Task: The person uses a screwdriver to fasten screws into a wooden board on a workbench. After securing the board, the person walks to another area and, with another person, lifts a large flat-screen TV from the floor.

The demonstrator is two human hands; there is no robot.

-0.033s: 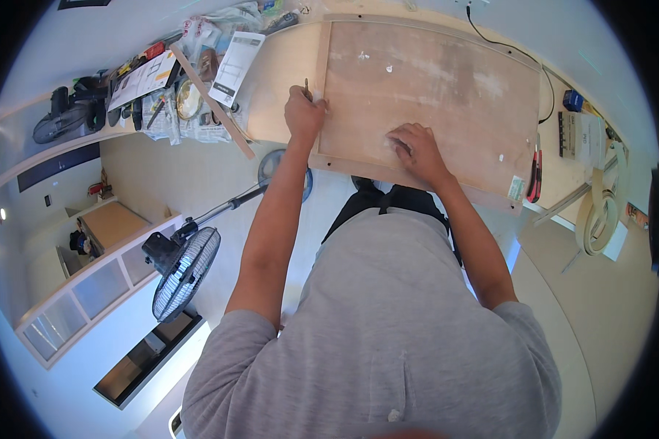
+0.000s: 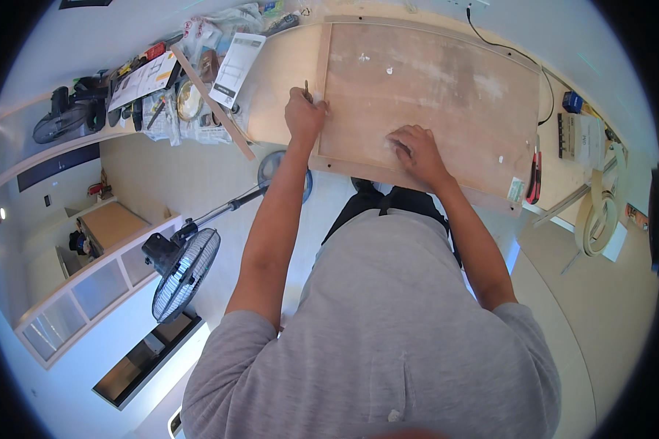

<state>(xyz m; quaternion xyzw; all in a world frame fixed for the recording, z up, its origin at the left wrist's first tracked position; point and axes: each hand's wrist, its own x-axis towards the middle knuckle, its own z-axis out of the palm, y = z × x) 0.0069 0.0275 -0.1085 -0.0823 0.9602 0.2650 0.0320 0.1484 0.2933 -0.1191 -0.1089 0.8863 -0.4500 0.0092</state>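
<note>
Board flat on table, far side; left hand gripping slim stick at left edge, right hand half-curled on top, contents unclear. Seemingly at edge work; next, calls for steady pressure.

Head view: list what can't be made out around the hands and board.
All in the head view:
Thin item: lower part hidden by the left hand.
Right hand: whatever it may hold, the hand itself hides.
Label on the board: print too small.
Fan base: partly hidden behind the left forearm.

A workshop, seemingly: wooden panel on workbench (red-and-black cutter alongside).
</note>
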